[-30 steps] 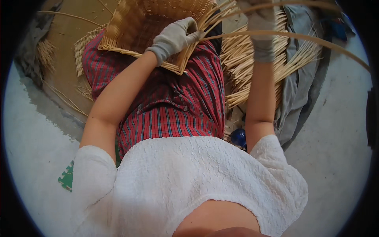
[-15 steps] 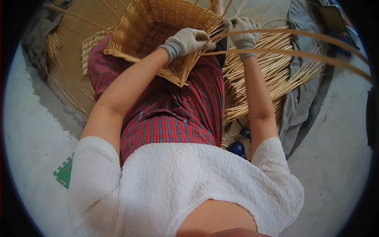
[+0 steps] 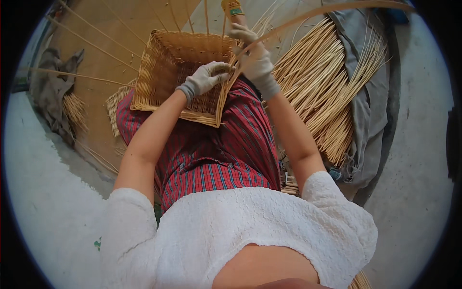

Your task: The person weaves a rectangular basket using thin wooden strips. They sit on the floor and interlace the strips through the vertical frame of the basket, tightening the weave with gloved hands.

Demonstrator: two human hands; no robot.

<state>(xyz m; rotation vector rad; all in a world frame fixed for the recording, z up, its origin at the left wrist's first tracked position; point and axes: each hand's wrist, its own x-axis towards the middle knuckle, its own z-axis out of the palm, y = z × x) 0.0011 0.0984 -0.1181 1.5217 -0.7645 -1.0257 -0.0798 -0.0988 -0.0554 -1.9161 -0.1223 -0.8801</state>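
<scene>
A rectangular wicker basket [image 3: 156,72] rests on my lap over red plaid cloth [image 3: 214,180], its opening facing up. Long loose stakes fan out from its far and left rim. Both hands wear pale gloves with grey cuffs. My left hand [image 3: 209,77] reaches across the opening, its fingers curled closed on the right-hand rim. Just beyond it, at the same rim near the far right corner, my right hand [image 3: 255,58] closes on a long wicker strand [image 3: 337,7] that arcs away to the upper right. The strand's lower end is hidden by the fingers.
Right of my legs lies a large pile of wicker rods [image 3: 308,82] on a grey cloth [image 3: 370,106]. At left are a woven wicker piece [image 3: 113,103], a smaller rod bundle [image 3: 74,113] and a dark cloth [image 3: 48,79]. A foot in a yellow-strapped slipper [image 3: 233,7] shows beyond the basket.
My right hand has come left, closer to the basket's rim. The held strand has swung up, and a second strand beside it no longer shows at right. The basket sits lower in view.
</scene>
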